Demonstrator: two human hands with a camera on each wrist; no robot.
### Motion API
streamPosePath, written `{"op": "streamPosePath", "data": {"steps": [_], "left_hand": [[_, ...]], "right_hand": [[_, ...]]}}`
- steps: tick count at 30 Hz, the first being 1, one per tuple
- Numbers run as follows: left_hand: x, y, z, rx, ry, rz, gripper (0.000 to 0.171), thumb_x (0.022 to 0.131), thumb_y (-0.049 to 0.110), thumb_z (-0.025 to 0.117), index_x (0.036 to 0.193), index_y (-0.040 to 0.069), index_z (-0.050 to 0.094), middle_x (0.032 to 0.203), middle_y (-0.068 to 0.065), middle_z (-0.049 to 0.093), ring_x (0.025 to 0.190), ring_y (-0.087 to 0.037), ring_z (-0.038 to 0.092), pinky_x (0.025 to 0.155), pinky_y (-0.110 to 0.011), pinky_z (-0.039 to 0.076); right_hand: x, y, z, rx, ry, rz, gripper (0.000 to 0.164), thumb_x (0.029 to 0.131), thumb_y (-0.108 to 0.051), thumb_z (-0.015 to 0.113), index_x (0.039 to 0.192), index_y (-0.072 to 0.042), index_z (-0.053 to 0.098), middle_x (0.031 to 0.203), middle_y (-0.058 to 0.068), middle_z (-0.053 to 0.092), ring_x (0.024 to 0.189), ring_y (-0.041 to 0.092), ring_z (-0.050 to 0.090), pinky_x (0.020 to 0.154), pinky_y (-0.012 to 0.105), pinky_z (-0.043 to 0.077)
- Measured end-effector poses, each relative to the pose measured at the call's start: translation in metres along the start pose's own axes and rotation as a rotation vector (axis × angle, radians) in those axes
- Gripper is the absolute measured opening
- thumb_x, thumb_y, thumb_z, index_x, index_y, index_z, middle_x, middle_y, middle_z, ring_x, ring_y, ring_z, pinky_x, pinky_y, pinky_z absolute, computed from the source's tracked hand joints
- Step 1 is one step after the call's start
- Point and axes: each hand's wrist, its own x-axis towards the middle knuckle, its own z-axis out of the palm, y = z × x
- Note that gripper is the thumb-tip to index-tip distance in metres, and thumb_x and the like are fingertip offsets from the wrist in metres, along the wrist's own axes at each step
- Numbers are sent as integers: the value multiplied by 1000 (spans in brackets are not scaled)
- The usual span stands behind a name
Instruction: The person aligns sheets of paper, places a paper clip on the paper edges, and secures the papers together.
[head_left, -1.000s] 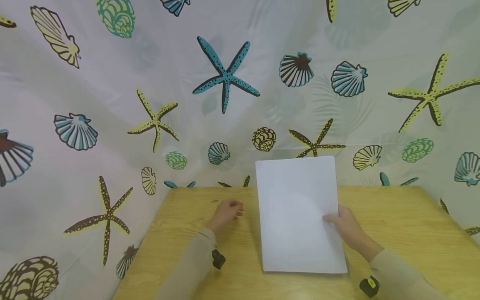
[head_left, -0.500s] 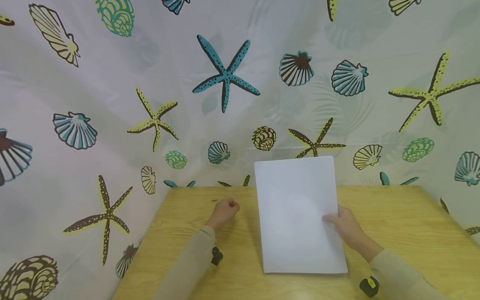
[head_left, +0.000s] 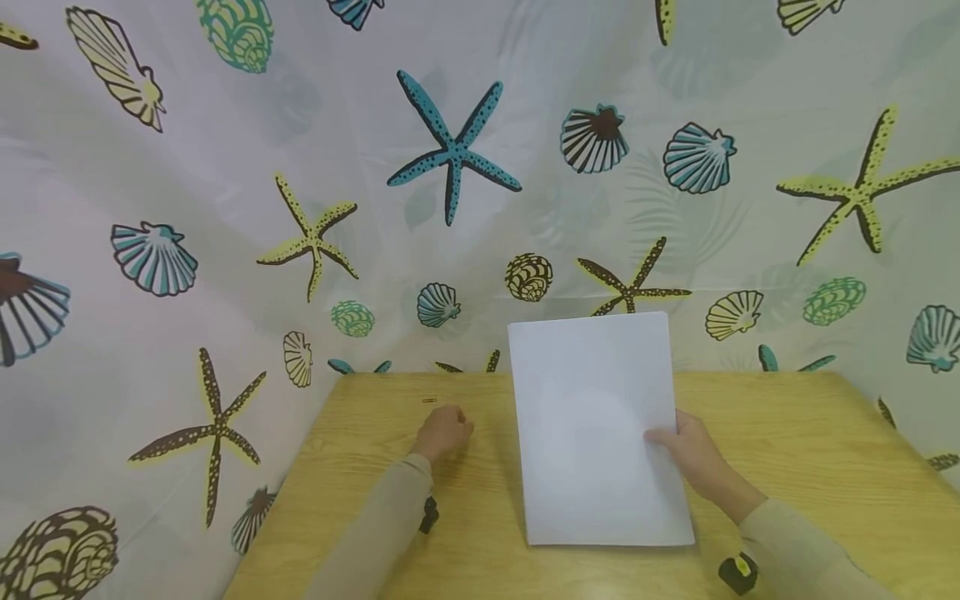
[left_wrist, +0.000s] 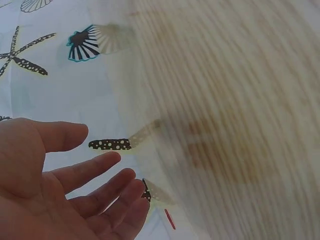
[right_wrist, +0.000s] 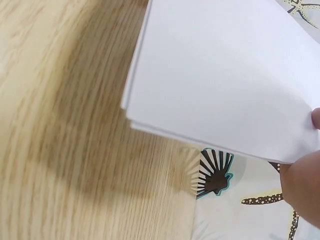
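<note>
A thin stack of white paper stands up above the table, its sheets slightly out of line at one corner in the right wrist view. My right hand grips the stack by its right edge, thumb on the near face and the other fingers hidden behind. To the left of the paper, my left hand hovers near the table with nothing in it. In the left wrist view its fingers are loosely bent, thumb apart. Just beyond that hand lies a small reddish paper clip, also a red sliver in the left wrist view.
The wooden table reaches back to a pale curtain printed with starfish and shells, which also hangs along both sides. A black wrist device sits under the left sleeve, and another black device at the right one.
My left hand has drifted a little to the left, away from the paper, and slightly nearer to me. The right hand and the paper have stayed almost still.
</note>
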Motion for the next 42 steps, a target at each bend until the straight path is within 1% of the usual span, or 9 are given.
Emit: {"op": "streamPosePath", "data": {"steps": [2, 5, 9, 11, 18, 24, 31, 37, 42], "left_hand": [[1, -3, 1, 36, 4, -9, 34, 92, 20, 55, 114, -6, 60, 115, -19, 61, 91, -28, 61, 82, -46, 51], [6, -9, 5, 121, 27, -22, 33, 91, 20, 57, 112, -5, 61, 112, -19, 62, 87, -27, 62, 75, -44, 53], [11, -17, 8, 224, 60, -40, 27, 90, 20, 59, 102, -3, 62, 95, -15, 62, 78, -27, 58, 61, -42, 53], [12, -21, 8, 246, 69, -45, 26, 90, 20, 58, 101, -3, 62, 92, -15, 59, 78, -28, 56, 60, -43, 52], [16, -36, 10, 280, 82, -66, 28, 89, 13, 54, 111, -4, 58, 104, -20, 53, 97, -37, 50, 77, -52, 48], [18, -43, 12, 345, 82, -64, 27, 90, 12, 53, 112, -3, 56, 104, -20, 51, 97, -36, 49, 79, -51, 47], [18, -44, 9, 362, 78, -61, 28, 92, 13, 54, 115, -4, 54, 104, -21, 50, 97, -37, 48, 81, -52, 46], [20, -44, 8, 335, 85, -70, 27, 92, 10, 50, 113, -6, 55, 106, -23, 49, 96, -37, 46, 81, -52, 44], [24, -45, 7, 324, 107, -61, 29, 89, 8, 48, 111, -8, 56, 103, -23, 50, 92, -36, 46, 77, -51, 46]], "right_hand": [[0, -1, 0, 0, 1, 4, 51, 93, -4, 46, 137, 18, 29, 137, 36, 36, 127, 49, 34, 102, 58, 32], [-2, -3, 2, -2, 4, 5, 51, 94, -4, 46, 136, 19, 29, 136, 36, 37, 127, 49, 35, 102, 58, 32], [-4, -4, 4, -3, 8, 0, 50, 94, -3, 47, 135, 19, 30, 136, 36, 38, 126, 48, 37, 101, 57, 33], [-4, -5, 4, 2, 8, -6, 49, 94, -3, 47, 135, 19, 31, 136, 36, 39, 126, 48, 37, 102, 57, 33], [-6, -6, 4, 26, 6, -25, 49, 94, -3, 47, 135, 18, 32, 136, 36, 38, 127, 48, 36, 102, 58, 31], [-6, -3, 3, 19, 15, -17, 48, 94, -3, 47, 135, 17, 33, 136, 34, 39, 127, 47, 36, 101, 57, 33], [-5, -1, 2, 23, 12, -23, 49, 94, -2, 48, 135, 18, 32, 136, 35, 39, 127, 48, 36, 101, 58, 32], [-5, 0, 1, 15, 13, -17, 49, 93, -3, 47, 135, 18, 31, 136, 35, 39, 127, 48, 36, 101, 58, 33], [-6, 0, 0, 20, 10, -14, 50, 93, -3, 46, 136, 17, 30, 136, 36, 38, 127, 49, 35, 101, 58, 32]]}}
